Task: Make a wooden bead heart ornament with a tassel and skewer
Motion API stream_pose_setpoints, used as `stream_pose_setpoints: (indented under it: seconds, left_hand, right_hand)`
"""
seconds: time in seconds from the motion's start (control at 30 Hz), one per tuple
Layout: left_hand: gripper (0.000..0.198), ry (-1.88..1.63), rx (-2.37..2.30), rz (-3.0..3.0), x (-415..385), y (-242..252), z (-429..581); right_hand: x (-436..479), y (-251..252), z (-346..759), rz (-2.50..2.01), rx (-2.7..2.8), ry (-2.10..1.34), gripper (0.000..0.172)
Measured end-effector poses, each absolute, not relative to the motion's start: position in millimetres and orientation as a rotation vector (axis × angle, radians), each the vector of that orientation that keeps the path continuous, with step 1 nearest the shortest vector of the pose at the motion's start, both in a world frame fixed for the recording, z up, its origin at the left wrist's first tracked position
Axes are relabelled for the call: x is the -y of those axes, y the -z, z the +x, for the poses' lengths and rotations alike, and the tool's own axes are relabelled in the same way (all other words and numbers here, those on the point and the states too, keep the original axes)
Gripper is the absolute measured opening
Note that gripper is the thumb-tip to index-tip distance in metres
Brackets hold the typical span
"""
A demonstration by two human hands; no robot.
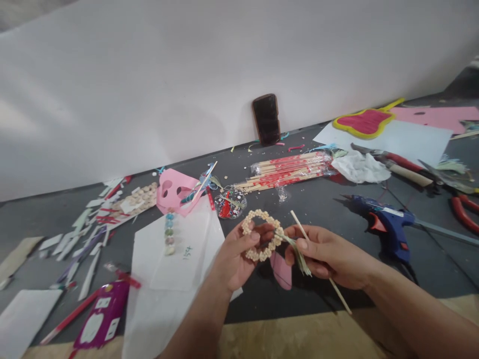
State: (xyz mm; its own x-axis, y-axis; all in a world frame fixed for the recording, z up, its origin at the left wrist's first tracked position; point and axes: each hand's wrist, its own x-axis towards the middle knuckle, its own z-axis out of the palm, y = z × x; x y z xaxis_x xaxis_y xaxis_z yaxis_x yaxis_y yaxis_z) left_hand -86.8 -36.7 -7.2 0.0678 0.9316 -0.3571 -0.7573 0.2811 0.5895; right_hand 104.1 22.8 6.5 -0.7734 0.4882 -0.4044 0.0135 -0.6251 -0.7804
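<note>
A ring of small cream beads, bracelet-like, is pinched in my left hand, thumb on its near side and fingers behind. From its right side hangs a pale green tassel. My right hand is closed, its fingers holding a thin wooden stick and resting at the tassel. Below the ring lies or hangs a pink oval piece; I cannot tell whether it is attached. A blue glue gun lies to the right of my right hand.
Bundled wooden sticks lie behind my hands. A phone leans on the wall. Pliers and a white tissue are at the right. White sheets, pink cut paper, a purple packet and scraps cover the left.
</note>
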Motion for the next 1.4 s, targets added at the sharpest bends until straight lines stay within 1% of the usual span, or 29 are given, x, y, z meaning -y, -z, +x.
stream_pose_setpoints:
  seconds: [0.17, 0.33, 0.47, 0.67, 0.83, 0.9, 1.07, 1.27, 1.4]
  left_hand:
    - [0.022, -1.289, -0.732, 0.242, 36, 8, -86]
    - [0.018, -1.310, -0.733, 0.236, 36, 8, -83]
    - [0.026, -1.252, -0.704, 0.252, 37, 7, -85]
    - [0.029, -1.249, -0.715, 0.284, 39, 8, -87]
    - [0.041, -1.245, -0.688, 0.316, 41, 8, -88]
    - [0.042, -1.242, -0.684, 0.351, 42, 8, -89]
    - [0.037, -1.267, -0.664, 0.376, 42, 11, -88]
    - [0.032, -1.266, -0.660, 0.369, 41, 11, -86]
    - [0.032, -1.279, -0.691, 0.379, 41, 9, -84]
  right_hand:
    - [-23, -3, 102, -1.017, 1.278, -2.281, 0.034]
    - [-20, -5, 100, -1.067, 1.448, -2.130, 0.036]
    - [-21, -11, 100, -1.121, 1.602, -1.965, 0.036]
    - [-24, -19, 103, -1.211, 1.765, -1.684, 0.026]
    - [-25, -19, 106, -1.238, 1.821, -1.562, 0.024]
    - [-25, -19, 106, -1.240, 1.849, -1.512, 0.023]
    - [-25, -21, 106, -1.233, 1.877, -1.486, 0.022]
    - [-23, -24, 106, -1.242, 1.861, -1.517, 0.026]
    - [-22, -24, 107, -1.229, 1.848, -1.544, 0.028]
